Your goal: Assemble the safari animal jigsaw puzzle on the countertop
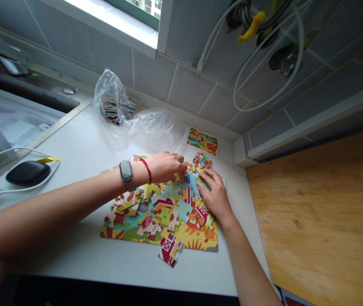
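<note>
My left hand (pixel 167 166), with a grey watch (pixel 126 171) and a red cord bracelet (pixel 147 170) on its wrist, reaches over the upper part of a colourful animal puzzle (pixel 197 240). Its fingers are curled around a yellowish puzzle piece (pixel 180 175), partly hidden beneath them. At the right edge of the puzzle, my right hand (pixel 215 196) rests with its fingers apart, touching the pieces there. Loose pieces lie scattered over the picture, among them a pink cow-face piece (pixel 149 226). A red barn piece (pixel 168 250) overhangs the front edge.
Behind the puzzle lie a crumpled clear plastic bag (pixel 155 125), a stack of pieces (pixel 112 111) and a small picture card (pixel 202 140). A black oval device (pixel 28 173) and white cable are at left, near the sink (pixel 72 111). A wooden board (pixel 321 204) borders the right.
</note>
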Demonstrator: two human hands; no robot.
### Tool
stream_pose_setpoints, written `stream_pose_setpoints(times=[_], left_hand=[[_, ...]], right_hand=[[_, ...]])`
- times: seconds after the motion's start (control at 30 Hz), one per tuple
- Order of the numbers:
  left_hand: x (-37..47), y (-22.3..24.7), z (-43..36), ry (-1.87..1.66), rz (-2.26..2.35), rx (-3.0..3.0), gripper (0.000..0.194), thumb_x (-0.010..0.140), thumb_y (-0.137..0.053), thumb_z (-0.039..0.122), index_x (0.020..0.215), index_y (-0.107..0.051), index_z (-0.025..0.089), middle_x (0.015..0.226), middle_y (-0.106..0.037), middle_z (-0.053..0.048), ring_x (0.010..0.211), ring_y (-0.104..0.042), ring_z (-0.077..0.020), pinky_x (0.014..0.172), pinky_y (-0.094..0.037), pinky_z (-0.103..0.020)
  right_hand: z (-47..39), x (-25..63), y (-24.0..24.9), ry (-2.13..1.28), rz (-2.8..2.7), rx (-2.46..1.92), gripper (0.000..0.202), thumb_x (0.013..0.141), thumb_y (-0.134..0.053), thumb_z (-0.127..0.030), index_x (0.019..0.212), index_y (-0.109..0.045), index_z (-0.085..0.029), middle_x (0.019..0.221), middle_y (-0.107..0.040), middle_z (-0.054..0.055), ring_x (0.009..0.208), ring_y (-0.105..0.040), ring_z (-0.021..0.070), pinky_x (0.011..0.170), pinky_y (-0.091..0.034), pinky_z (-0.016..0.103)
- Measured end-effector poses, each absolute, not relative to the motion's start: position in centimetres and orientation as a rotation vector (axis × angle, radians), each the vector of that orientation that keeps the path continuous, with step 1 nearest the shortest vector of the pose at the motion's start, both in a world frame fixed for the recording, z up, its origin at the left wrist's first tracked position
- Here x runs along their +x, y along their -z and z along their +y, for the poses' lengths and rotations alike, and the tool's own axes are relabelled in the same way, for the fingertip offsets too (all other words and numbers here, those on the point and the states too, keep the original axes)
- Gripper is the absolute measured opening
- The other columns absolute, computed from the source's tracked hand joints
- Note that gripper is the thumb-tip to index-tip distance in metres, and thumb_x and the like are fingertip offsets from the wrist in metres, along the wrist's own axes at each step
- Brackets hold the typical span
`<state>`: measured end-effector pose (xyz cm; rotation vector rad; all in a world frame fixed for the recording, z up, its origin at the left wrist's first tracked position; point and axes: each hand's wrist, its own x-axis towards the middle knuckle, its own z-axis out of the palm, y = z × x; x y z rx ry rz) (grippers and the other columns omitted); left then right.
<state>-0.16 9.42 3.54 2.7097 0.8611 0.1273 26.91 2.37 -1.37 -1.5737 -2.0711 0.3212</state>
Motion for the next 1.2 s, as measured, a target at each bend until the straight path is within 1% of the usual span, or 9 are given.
stream_pose_setpoints(times=[0.23, 0.4, 0.5, 0.67, 0.77, 0.87, 0.97, 1.07, 1.2], left_hand=[[-0.6, -3.7, 9.9, -0.069, 0.971, 2.636, 0.029, 0.089, -0.073, 0.014, 0.116, -0.075, 0.023, 0.114, -0.069, -0.009, 0.103, -0.069, -0.0233, 0.090, -0.052, -0.032], [-0.6, -3.8, 10.0, -0.070, 1.055, 2.617, 0.031, 0.095, -0.069, 0.018, 0.124, -0.075, 0.027, 0.119, -0.069, -0.010, 0.103, -0.069, -0.0241, 0.088, -0.052, -0.033], [-0.7, -4.7, 9.5, -0.025, 1.092, 2.660, 0.029, 0.096, -0.071, 0.021, 0.124, -0.075, 0.026, 0.118, -0.070, -0.010, 0.102, -0.070, -0.0253, 0.087, -0.052, -0.034], [-0.4, -6.4, 7.7, 0.059, 0.995, 2.672, 0.048, 0.086, -0.087, 0.040, 0.126, -0.070, 0.021, 0.120, -0.073, -0.013, 0.105, -0.071, -0.0285, 0.086, -0.055, -0.035], [0.3, -6.3, 6.6, 0.204, 0.852, 2.629, 0.052, 0.078, -0.093, 0.044, 0.120, -0.072, 0.022, 0.112, -0.075, -0.010, 0.098, -0.072, -0.0268, 0.080, -0.055, -0.034], [0.9, -5.8, 5.8, 0.266, 0.825, 2.631, 0.055, 0.070, -0.099, 0.041, 0.115, -0.073, 0.022, 0.109, -0.075, -0.010, 0.091, -0.072, -0.0254, 0.079, -0.056, -0.034], [0.8, -5.6, 5.6, 0.258, 0.837, 2.623, 0.053, 0.068, -0.099, 0.030, 0.114, -0.073, 0.022, 0.109, -0.075, -0.009, 0.090, -0.072, -0.0227, 0.077, -0.056, -0.031], [0.3, -5.7, 5.9, 0.238, 0.798, 2.604, 0.047, 0.071, -0.091, 0.014, 0.115, -0.074, 0.022, 0.110, -0.075, -0.008, 0.088, -0.072, -0.0203, 0.075, -0.054, -0.029], [-0.5, -5.4, 6.9, 0.171, 0.764, 2.577, 0.043, 0.072, -0.082, 0.002, 0.110, -0.075, 0.019, 0.104, -0.077, -0.008, 0.086, -0.071, -0.0200, 0.074, -0.052, -0.029]], right_hand=[[2.5, 26.9, 0.8, -0.296, -2.056, -1.512, 0.033, 0.100, -0.065, -0.037, 0.128, -0.078, -0.026, 0.130, -0.072, 0.012, 0.130, -0.062, 0.0315, 0.115, -0.050, 0.055], [3.3, 27.8, 1.6, -0.234, -1.931, -1.564, 0.047, 0.100, -0.063, -0.041, 0.142, -0.068, -0.020, 0.147, -0.063, 0.017, 0.139, -0.058, 0.0318, 0.120, -0.047, 0.055], [3.5, 28.0, 1.9, -0.247, -1.928, -1.581, 0.045, 0.100, -0.063, -0.043, 0.140, -0.070, -0.022, 0.150, -0.062, 0.016, 0.144, -0.055, 0.0323, 0.122, -0.045, 0.056], [3.2, 27.8, 1.9, -0.275, -2.008, -1.554, 0.044, 0.101, -0.064, -0.044, 0.139, -0.072, -0.024, 0.152, -0.061, 0.015, 0.150, -0.050, 0.0334, 0.125, -0.042, 0.058], [3.4, 27.9, 2.2, -0.295, -2.020, -1.576, 0.044, 0.100, -0.064, -0.048, 0.136, -0.074, -0.025, 0.154, -0.059, 0.014, 0.152, -0.047, 0.0348, 0.125, -0.040, 0.060], [3.7, 28.3, 2.6, -0.314, -2.008, -1.593, 0.042, 0.100, -0.063, -0.050, 0.130, -0.078, -0.025, 0.152, -0.061, 0.015, 0.151, -0.048, 0.0353, 0.125, -0.041, 0.060], [3.8, 28.5, 2.9, -0.319, -2.012, -1.602, 0.042, 0.100, -0.063, -0.051, 0.129, -0.078, -0.025, 0.148, -0.064, 0.015, 0.149, -0.050, 0.0352, 0.124, -0.041, 0.060], [3.8, 28.4, 2.8, -0.316, -2.015, -1.618, 0.044, 0.100, -0.063, -0.050, 0.131, -0.077, -0.023, 0.148, -0.064, 0.015, 0.148, -0.050, 0.0351, 0.124, -0.042, 0.060], [3.3, 27.7, 1.6, -0.291, -2.010, -1.562, 0.038, 0.100, -0.064, -0.046, 0.128, -0.078, -0.025, 0.145, -0.065, 0.014, 0.143, -0.054, 0.0336, 0.122, -0.044, 0.057]])
